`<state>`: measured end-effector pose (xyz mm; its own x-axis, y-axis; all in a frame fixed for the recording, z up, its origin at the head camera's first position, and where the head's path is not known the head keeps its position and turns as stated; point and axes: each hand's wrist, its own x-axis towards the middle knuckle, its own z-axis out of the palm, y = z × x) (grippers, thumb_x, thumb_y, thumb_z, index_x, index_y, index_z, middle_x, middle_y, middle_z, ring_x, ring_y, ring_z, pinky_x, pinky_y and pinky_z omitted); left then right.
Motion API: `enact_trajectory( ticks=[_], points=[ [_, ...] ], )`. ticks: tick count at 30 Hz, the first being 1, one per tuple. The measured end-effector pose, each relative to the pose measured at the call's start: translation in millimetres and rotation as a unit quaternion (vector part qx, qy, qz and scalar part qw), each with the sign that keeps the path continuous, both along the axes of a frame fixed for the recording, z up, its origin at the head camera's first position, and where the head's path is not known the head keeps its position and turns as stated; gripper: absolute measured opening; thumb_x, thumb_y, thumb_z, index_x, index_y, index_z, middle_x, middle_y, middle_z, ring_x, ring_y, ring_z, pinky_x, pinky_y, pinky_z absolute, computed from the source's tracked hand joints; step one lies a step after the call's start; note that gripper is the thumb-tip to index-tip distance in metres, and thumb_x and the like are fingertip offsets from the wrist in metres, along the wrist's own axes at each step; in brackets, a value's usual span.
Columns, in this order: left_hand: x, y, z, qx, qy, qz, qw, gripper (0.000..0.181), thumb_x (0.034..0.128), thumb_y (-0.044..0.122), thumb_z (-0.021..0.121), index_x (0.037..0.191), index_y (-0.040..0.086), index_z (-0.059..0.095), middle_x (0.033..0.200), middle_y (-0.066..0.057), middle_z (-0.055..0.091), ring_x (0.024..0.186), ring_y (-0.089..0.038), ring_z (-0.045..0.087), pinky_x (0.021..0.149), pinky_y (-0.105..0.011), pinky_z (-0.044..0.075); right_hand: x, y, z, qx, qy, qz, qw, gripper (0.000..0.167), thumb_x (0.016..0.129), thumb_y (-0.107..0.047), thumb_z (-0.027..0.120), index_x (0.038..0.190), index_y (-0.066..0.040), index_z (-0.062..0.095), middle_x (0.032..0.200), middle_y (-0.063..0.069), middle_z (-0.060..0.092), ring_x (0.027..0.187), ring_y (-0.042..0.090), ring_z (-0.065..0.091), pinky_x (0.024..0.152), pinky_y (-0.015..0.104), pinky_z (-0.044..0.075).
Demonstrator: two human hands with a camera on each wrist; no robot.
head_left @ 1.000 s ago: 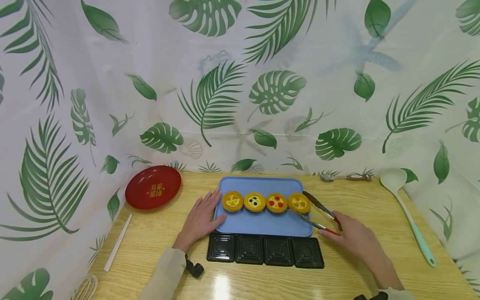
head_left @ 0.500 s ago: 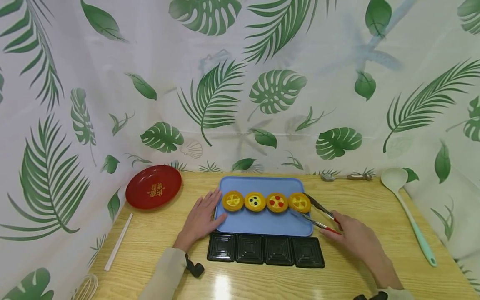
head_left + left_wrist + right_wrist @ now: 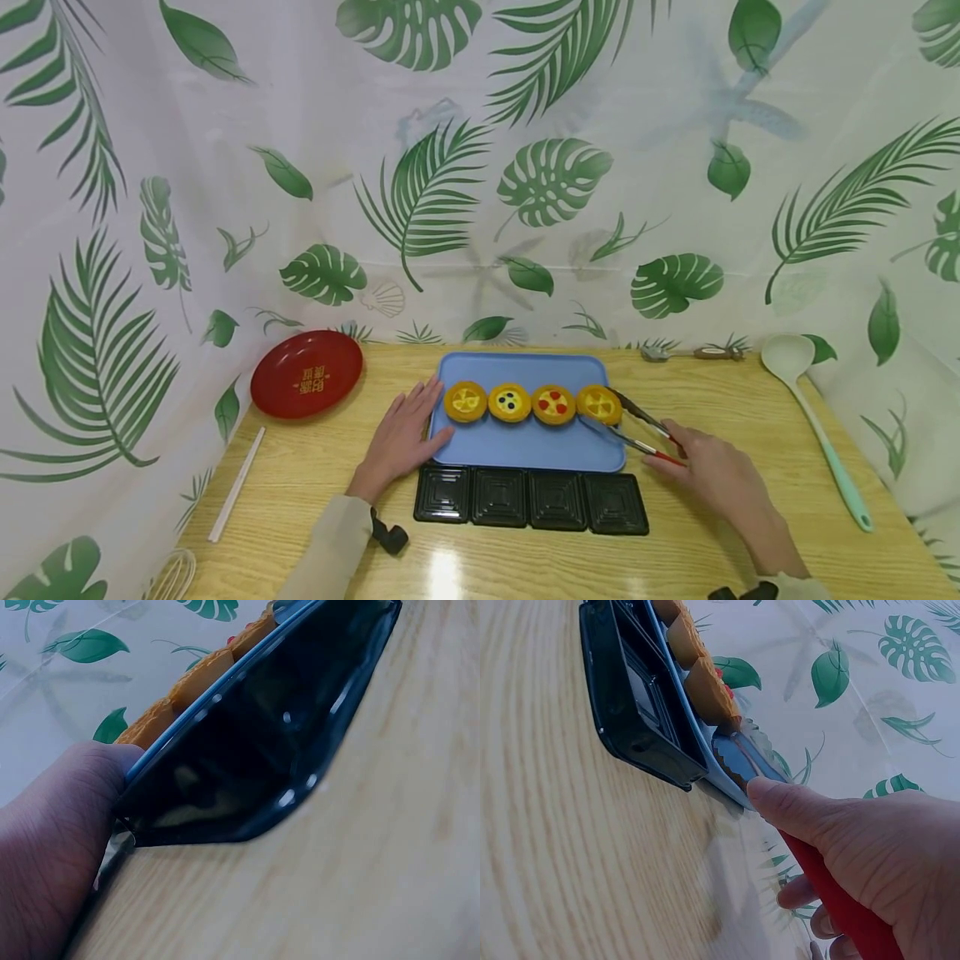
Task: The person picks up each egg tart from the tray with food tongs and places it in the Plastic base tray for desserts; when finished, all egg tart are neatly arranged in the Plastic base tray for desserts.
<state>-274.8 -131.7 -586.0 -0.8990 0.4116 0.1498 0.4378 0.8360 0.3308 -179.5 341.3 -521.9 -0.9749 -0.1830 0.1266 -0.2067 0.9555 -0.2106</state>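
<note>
My left hand (image 3: 401,433) lies at the left end of a blue tray (image 3: 517,450), fingers straight and thumb over the rim. Several egg tarts stand in a row on this tray; the rightmost tart (image 3: 599,404) has a yellow top, and beside it is a tart with red pieces (image 3: 553,405). In my right hand (image 3: 720,475) I grip red-handled tongs (image 3: 832,892), whose two arms straddle the rightmost tart, one behind and one in front. The right wrist view shows my thumb along one handle. Whether both tips press the tart is hard to tell.
A row of black square trays (image 3: 500,497) lies along the blue tray's front edge. To the left are a red plate (image 3: 307,375), chopsticks (image 3: 236,485) and a whisk (image 3: 172,575). A ladle (image 3: 817,425) lies at the right. A leaf-patterned cloth (image 3: 450,208) hangs behind the table.
The tongs' arms have drawn slightly closer together around the rightmost tart as my right hand squeezes. My left hand, the tray and the tarts look unmoved.
</note>
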Motion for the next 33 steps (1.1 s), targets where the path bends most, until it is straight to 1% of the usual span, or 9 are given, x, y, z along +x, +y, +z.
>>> enact_trajectory(
  ticks=[4,7,11,15,18,21,23,27,33],
  points=[
    [-0.7,0.5,1.4,0.003,0.005,-0.002,1.0000,0.085,0.1018,0.065,0.045,0.168,0.016,0.022,0.174,0.001,0.019,0.160,-0.028,0.022,0.129,-0.052,0.016,0.7,-0.4,4.3,0.002,-0.001,0.003,1.0000,0.051,0.093,-0.054,0.074,0.116,-0.010,0.063,0.067,-0.004,0.041,0.055,0.013,0.041,0.044,0.030,0.031],
    [-1.9,0.4,1.7,-0.003,0.003,-0.002,1.0000,0.085,0.1021,0.066,0.043,0.168,0.017,0.020,0.175,0.001,0.018,0.160,-0.027,0.021,0.129,-0.051,0.015,0.8,0.3,8.1,0.001,0.003,0.004,1.0000,0.051,0.093,-0.052,0.075,0.118,-0.008,0.064,0.068,-0.004,0.043,0.055,0.014,0.042,0.044,0.031,0.033],
    [-3.5,0.4,2.2,-0.004,0.006,-0.002,1.0000,0.085,0.1019,0.066,0.044,0.168,0.018,0.020,0.174,0.001,0.019,0.160,-0.027,0.021,0.129,-0.051,0.016,1.3,3.3,12.9,-0.001,0.013,-0.003,0.9999,0.055,0.093,-0.051,0.075,0.122,-0.005,0.065,0.070,-0.004,0.047,0.054,0.014,0.043,0.044,0.030,0.035],
    [-3.8,0.4,2.3,0.001,0.009,-0.001,1.0000,0.085,0.1019,0.065,0.046,0.168,0.018,0.021,0.174,0.002,0.019,0.160,-0.027,0.021,0.129,-0.051,0.016,2.4,5.9,18.1,-0.003,0.026,-0.010,0.9996,0.053,0.092,-0.051,0.076,0.116,-0.005,0.065,0.070,-0.004,0.047,0.052,0.013,0.041,0.043,0.030,0.032],
    [-2.6,0.2,0.9,0.004,0.005,0.000,1.0000,0.085,0.1017,0.065,0.046,0.168,0.017,0.022,0.174,0.001,0.019,0.160,-0.027,0.021,0.129,-0.051,0.016,4.5,4.7,22.1,-0.007,0.035,-0.006,0.9993,0.050,0.091,-0.050,0.077,0.113,-0.007,0.064,0.071,-0.004,0.048,0.050,0.013,0.039,0.042,0.030,0.030],
    [-1.0,-0.1,-0.6,0.004,-0.006,0.001,1.0000,0.086,0.1015,0.065,0.045,0.168,0.017,0.021,0.174,0.002,0.018,0.160,-0.027,0.020,0.129,-0.051,0.015,7.8,-0.5,26.3,-0.008,0.035,0.001,0.9994,0.053,0.091,-0.052,0.077,0.118,-0.008,0.065,0.074,-0.005,0.051,0.050,0.011,0.039,0.041,0.029,0.031],
    [-0.3,-0.4,-1.3,0.003,-0.011,0.002,0.9999,0.086,0.1016,0.066,0.045,0.168,0.018,0.020,0.174,0.002,0.017,0.161,-0.026,0.018,0.129,-0.051,0.014,10.0,-5.9,29.8,-0.004,0.036,0.005,0.9993,0.058,0.091,-0.053,0.076,0.126,-0.007,0.065,0.076,-0.004,0.054,0.051,0.011,0.040,0.042,0.029,0.032],
    [-0.3,-1.1,-1.9,-0.002,-0.011,0.001,0.9999,0.086,0.1020,0.066,0.044,0.168,0.018,0.019,0.175,0.003,0.016,0.161,-0.025,0.017,0.129,-0.050,0.014,15.0,-19.4,36.9,0.002,0.045,0.018,0.9988,0.065,0.091,-0.054,0.076,0.134,-0.007,0.064,0.080,-0.004,0.058,0.051,0.008,0.039,0.042,0.027,0.032],
    [-0.5,-0.8,-1.2,-0.004,-0.009,0.000,0.9999,0.085,0.1021,0.066,0.044,0.168,0.019,0.018,0.175,0.004,0.015,0.161,-0.025,0.017,0.130,-0.050,0.013,22.4,-43.3,46.5,0.001,0.054,0.046,0.9975,0.062,0.089,-0.052,0.078,0.134,-0.011,0.067,0.080,-0.006,0.056,0.051,0.006,0.037,0.043,0.024,0.032]
  ],
)
